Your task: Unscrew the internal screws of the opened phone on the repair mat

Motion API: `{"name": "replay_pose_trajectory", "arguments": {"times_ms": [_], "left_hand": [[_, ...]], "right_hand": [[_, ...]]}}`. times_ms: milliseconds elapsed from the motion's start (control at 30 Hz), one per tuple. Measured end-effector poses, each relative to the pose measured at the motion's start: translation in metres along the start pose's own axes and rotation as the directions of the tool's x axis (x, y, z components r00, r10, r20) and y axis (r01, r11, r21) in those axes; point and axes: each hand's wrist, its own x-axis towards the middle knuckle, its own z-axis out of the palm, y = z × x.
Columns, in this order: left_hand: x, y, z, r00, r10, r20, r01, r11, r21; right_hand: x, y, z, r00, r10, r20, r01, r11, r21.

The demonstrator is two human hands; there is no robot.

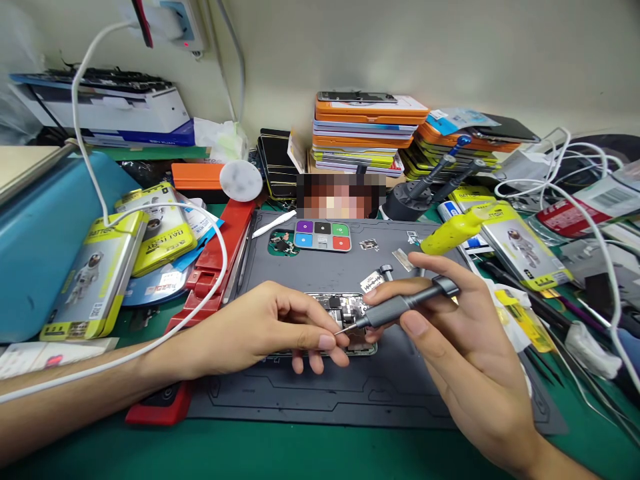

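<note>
My right hand [465, 353] holds a grey precision screwdriver [400, 305] by its handle, slanting down to the left, with the index finger along its cap end. The thin screwdriver tip reaches the fingertips of my left hand [285, 327]. There the thumb and index finger are pinched together; whatever they hold is too small or hidden to make out. Beneath both hands lies an opened phone [345, 305] with its circuit board and metal shields exposed. My left hand covers much of it. A razor blade [371, 281] rests just behind the phone.
The grey work mat [310, 400] carries a coloured screw tray [323, 236], a small circuit board [284, 242] and a white pen-like tool [274, 224]. A red clamp-like stand [210, 267] and battery packs [95, 280] flank the left. A yellow bottle [453, 230] and screwdriver holder [407, 200] stand right. A white cable [220, 267] crosses my left forearm.
</note>
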Motion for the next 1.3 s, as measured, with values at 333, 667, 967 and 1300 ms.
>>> {"name": "replay_pose_trajectory", "arguments": {"times_ms": [333,667,967,1300], "left_hand": [[-0.0013,0.0003,0.0006,1.0,-0.002,-0.019,0.002,1.0,-0.006],[-0.0001,-0.0001,0.0003,1.0,0.005,-0.004,-0.006,1.0,-0.011],[-0.0012,-0.0005,-0.0001,1.0,0.009,0.0,-0.009,1.0,0.007],[-0.0009,0.0009,-0.0001,1.0,0.007,0.003,-0.007,1.0,0.015]], "right_hand": [[0.0003,0.0004,0.0012,1.0,-0.009,-0.018,0.01,1.0,0.009],[0.0002,0.0015,-0.0004,1.0,-0.01,-0.001,0.01,1.0,0.004],[0.0035,0.0012,0.0016,1.0,0.01,0.0,-0.01,0.999,0.043],[0.0016,0.0005,0.0016,1.0,0.019,0.009,-0.02,0.998,0.051]]}}
